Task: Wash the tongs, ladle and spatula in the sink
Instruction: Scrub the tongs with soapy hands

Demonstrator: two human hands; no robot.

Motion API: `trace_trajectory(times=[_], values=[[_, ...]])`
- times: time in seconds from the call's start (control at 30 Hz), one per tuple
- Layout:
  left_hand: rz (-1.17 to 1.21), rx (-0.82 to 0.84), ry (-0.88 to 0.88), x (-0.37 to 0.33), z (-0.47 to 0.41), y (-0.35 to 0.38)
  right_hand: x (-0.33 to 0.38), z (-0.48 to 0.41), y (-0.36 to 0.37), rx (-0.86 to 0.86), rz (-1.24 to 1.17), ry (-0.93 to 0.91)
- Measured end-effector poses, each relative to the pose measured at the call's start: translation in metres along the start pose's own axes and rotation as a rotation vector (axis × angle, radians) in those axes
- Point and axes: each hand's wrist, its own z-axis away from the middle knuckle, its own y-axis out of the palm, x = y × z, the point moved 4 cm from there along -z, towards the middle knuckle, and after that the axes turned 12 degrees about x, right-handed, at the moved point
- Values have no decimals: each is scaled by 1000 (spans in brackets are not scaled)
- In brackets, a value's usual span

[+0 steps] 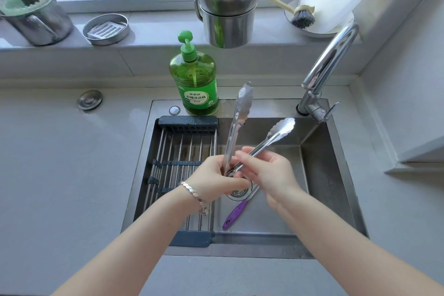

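Observation:
Steel tongs (239,115) are spread wide above the steel sink (324,175), their scalloped tips pointing away from me. My left hand (211,180) grips the hinge end and the left arm of the tongs. My right hand (269,170) has its fingers curled round the right arm near the hinge. Below the hands, a utensil with a purple handle (234,215) lies on the sink floor by the drain strainer (237,193); its head is hidden under my hands. No water runs from the faucet (329,60).
A dark drying rack (182,151) spans the sink's left half. A green dish soap bottle (194,79) stands behind the sink. On the sill sit stacked steel pots (228,2), a steel mug with a scrubber (36,17), a round tin (105,29) and a brush (300,15).

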Motion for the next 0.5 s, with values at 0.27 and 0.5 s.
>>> trace_trajectory(times=[0.27,0.5], values=[[68,43,42,-2,1,3,-6,2,5,95,149,15],[440,-130,-167,14,-1,-6,14,-6,-11,119,-180,-47]])
